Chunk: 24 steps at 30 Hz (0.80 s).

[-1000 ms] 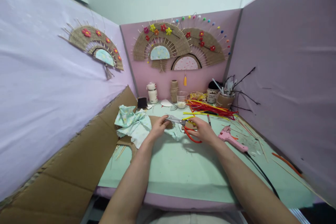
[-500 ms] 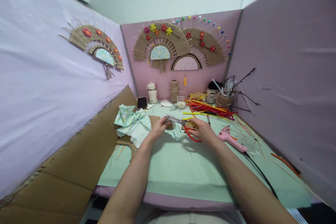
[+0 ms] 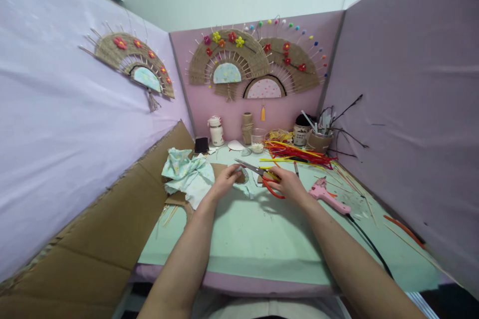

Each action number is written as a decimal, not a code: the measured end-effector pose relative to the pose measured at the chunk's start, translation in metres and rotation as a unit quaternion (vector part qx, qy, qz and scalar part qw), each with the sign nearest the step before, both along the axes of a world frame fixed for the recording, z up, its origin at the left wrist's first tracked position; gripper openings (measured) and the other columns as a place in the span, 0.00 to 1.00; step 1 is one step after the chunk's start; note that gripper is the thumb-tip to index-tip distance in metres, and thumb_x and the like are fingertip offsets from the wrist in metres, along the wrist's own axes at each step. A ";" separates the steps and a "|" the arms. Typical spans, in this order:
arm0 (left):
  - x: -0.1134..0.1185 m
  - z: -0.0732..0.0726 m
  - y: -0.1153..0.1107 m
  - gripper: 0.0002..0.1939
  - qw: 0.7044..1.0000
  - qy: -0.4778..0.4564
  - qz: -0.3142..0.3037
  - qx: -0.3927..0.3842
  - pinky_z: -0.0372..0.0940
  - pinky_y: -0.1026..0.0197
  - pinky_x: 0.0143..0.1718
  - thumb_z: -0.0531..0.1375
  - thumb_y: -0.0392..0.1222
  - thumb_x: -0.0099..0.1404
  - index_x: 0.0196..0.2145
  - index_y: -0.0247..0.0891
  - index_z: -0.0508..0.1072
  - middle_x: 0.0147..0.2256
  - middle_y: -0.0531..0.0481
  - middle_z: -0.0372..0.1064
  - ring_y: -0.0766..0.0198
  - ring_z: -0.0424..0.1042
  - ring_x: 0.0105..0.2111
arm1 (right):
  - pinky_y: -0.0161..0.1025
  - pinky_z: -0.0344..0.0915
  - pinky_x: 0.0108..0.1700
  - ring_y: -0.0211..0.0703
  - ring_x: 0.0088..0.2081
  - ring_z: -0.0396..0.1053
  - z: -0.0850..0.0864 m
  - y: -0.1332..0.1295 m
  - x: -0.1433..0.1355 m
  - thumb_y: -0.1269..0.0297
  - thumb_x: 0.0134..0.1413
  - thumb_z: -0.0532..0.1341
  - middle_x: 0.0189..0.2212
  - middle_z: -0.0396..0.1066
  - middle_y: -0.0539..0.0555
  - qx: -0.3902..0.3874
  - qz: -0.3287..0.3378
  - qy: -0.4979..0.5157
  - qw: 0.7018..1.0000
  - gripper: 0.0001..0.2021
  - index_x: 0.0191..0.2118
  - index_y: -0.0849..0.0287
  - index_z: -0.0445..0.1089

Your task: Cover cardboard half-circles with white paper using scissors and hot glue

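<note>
My right hand (image 3: pixel 286 183) is closed round the orange-red handles of a pair of scissors (image 3: pixel 255 168), whose blades point left and upward. Between the fingers of my left hand (image 3: pixel 225 181) is a small brown cardboard piece (image 3: pixel 241 176) with light blue-green fabric around its edge. A strip of that fabric (image 3: pixel 247 190) hangs below it over the table. The scissor tips lie just above my left fingertips; whether they touch the fabric I cannot tell. Crumpled floral fabric (image 3: pixel 189 174) lies left of my left hand, partly on cut cardboard (image 3: pixel 183 201).
A pink glue gun (image 3: pixel 329 197) with a black cord lies at the right. Red and yellow craft stems (image 3: pixel 299 153) are heaped at the back, near a clear cup (image 3: pixel 258 141), a twine spool (image 3: pixel 247 128) and a white bottle (image 3: pixel 216 131). A tall cardboard panel (image 3: pixel 112 214) lines the left.
The scissors have turned slightly, their blades now apart from each other less visibly and angled more upward to the left. My left hand stays nearly in place. The whole view has shifted a little.
</note>
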<state>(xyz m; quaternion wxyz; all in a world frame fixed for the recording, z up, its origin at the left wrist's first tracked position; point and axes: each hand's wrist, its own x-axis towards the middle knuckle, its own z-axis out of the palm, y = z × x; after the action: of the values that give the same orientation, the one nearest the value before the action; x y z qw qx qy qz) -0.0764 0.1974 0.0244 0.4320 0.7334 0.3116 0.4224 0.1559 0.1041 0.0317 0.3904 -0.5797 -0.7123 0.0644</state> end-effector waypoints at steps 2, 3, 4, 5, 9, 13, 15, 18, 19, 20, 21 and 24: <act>0.000 0.003 -0.003 0.20 1.000 0.000 -0.011 0.000 0.64 0.56 0.48 0.62 0.52 0.59 0.44 0.37 0.76 0.40 0.45 0.75 0.56 0.73 0.43 | 0.37 0.59 0.30 0.46 0.30 0.69 -0.001 0.001 0.000 0.52 0.53 0.61 0.29 0.74 0.53 0.002 -0.035 0.003 0.999 0.13 0.39 0.55 0.72; 0.000 0.004 -0.005 0.19 1.000 -0.001 -0.015 0.005 0.64 0.56 0.49 0.62 0.51 0.60 0.44 0.38 0.76 0.40 0.45 0.76 0.56 0.73 0.43 | 0.37 0.58 0.30 0.46 0.30 0.69 -0.002 0.002 0.002 0.51 0.53 0.60 0.29 0.74 0.53 -0.001 -0.060 -0.001 0.998 0.14 0.40 0.55 0.71; 0.000 0.006 -0.007 0.18 1.000 -0.002 -0.017 0.012 0.64 0.56 0.49 0.61 0.51 0.60 0.44 0.38 0.76 0.41 0.45 0.76 0.56 0.73 0.44 | 0.37 0.58 0.30 0.47 0.30 0.69 -0.004 0.003 0.003 0.51 0.54 0.60 0.30 0.74 0.54 -0.010 -0.089 -0.009 0.996 0.14 0.40 0.55 0.71; 0.000 0.008 -0.008 0.17 1.000 -0.004 -0.016 0.021 0.64 0.56 0.49 0.61 0.50 0.61 0.44 0.38 0.77 0.41 0.45 0.76 0.56 0.73 0.44 | 0.37 0.57 0.30 0.47 0.31 0.70 -0.006 0.005 0.006 0.51 0.55 0.60 0.31 0.74 0.55 -0.024 -0.117 -0.018 0.993 0.14 0.41 0.56 0.70; 0.002 0.014 -0.013 0.11 0.998 -0.012 -0.017 0.063 0.63 0.54 0.52 0.61 0.45 0.61 0.39 0.38 0.78 0.41 0.44 0.77 0.56 0.73 0.45 | 0.38 0.58 0.31 0.50 0.34 0.71 -0.021 0.013 0.015 0.55 0.54 0.61 0.33 0.74 0.61 -0.076 -0.171 -0.034 0.982 0.11 0.35 0.58 0.71; 0.004 0.017 -0.017 0.08 0.993 -0.021 -0.010 0.115 0.61 0.53 0.55 0.61 0.37 0.59 0.35 0.41 0.80 0.44 0.44 0.76 0.56 0.72 0.48 | 0.42 0.62 0.36 0.54 0.36 0.71 -0.034 0.019 0.020 0.57 0.51 0.64 0.30 0.72 0.63 -0.086 -0.162 -0.009 0.983 0.10 0.28 0.59 0.71; 0.005 0.017 -0.018 0.10 0.991 -0.018 -0.008 0.135 0.60 0.52 0.55 0.60 0.35 0.58 0.35 0.42 0.80 0.45 0.44 0.75 0.56 0.71 0.49 | 0.47 0.63 0.43 0.57 0.41 0.70 -0.034 0.021 0.021 0.57 0.49 0.65 0.33 0.72 0.65 -0.077 -0.150 0.014 0.986 0.10 0.27 0.59 0.73; 0.008 0.014 -0.020 0.13 0.987 -0.013 -0.006 0.162 0.60 0.50 0.56 0.58 0.31 0.59 0.36 0.43 0.81 0.47 0.44 0.74 0.56 0.69 0.50 | 0.51 0.62 0.49 0.57 0.46 0.68 -0.029 0.022 0.019 0.55 0.53 0.62 0.37 0.73 0.64 -0.066 -0.120 0.071 0.988 0.12 0.34 0.59 0.75; 0.010 0.013 -0.021 0.14 0.984 -0.012 -0.001 0.177 0.59 0.50 0.56 0.58 0.30 0.59 0.36 0.44 0.81 0.47 0.45 0.74 0.56 0.69 0.51 | 0.51 0.63 0.48 0.55 0.44 0.69 -0.026 0.023 0.017 0.52 0.56 0.59 0.37 0.74 0.63 -0.072 -0.103 0.096 0.987 0.15 0.35 0.59 0.75; 0.012 0.012 -0.022 0.15 0.981 -0.010 0.004 0.195 0.59 0.50 0.57 0.58 0.29 0.59 0.36 0.45 0.81 0.47 0.45 0.74 0.56 0.68 0.51 | 0.49 0.66 0.45 0.53 0.41 0.71 -0.024 0.022 0.014 0.50 0.59 0.55 0.35 0.75 0.62 -0.083 -0.082 0.122 0.986 0.18 0.36 0.59 0.75; 0.014 0.010 -0.024 0.16 0.977 -0.007 0.009 0.215 0.58 0.49 0.57 0.57 0.29 0.59 0.36 0.45 0.81 0.47 0.46 0.73 0.57 0.67 0.52 | 0.47 0.67 0.40 0.51 0.37 0.72 -0.022 0.022 0.010 0.47 0.61 0.52 0.33 0.75 0.61 -0.099 -0.055 0.150 0.982 0.22 0.35 0.59 0.75; 0.022 0.006 -0.031 0.17 0.965 0.018 0.007 0.263 0.59 0.49 0.56 0.56 0.28 0.61 0.36 0.48 0.81 0.50 0.47 0.71 0.56 0.63 0.55 | 0.40 0.67 0.28 0.45 0.28 0.72 -0.020 0.019 -0.003 0.40 0.61 0.48 0.28 0.76 0.60 -0.144 0.033 0.243 0.959 0.28 0.33 0.60 0.73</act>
<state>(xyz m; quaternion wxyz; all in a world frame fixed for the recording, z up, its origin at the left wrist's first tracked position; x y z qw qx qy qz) -0.0545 0.1660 0.0301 0.2156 0.8266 0.2024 0.4788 0.1529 0.1228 0.0119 0.4619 -0.5729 -0.5975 0.3184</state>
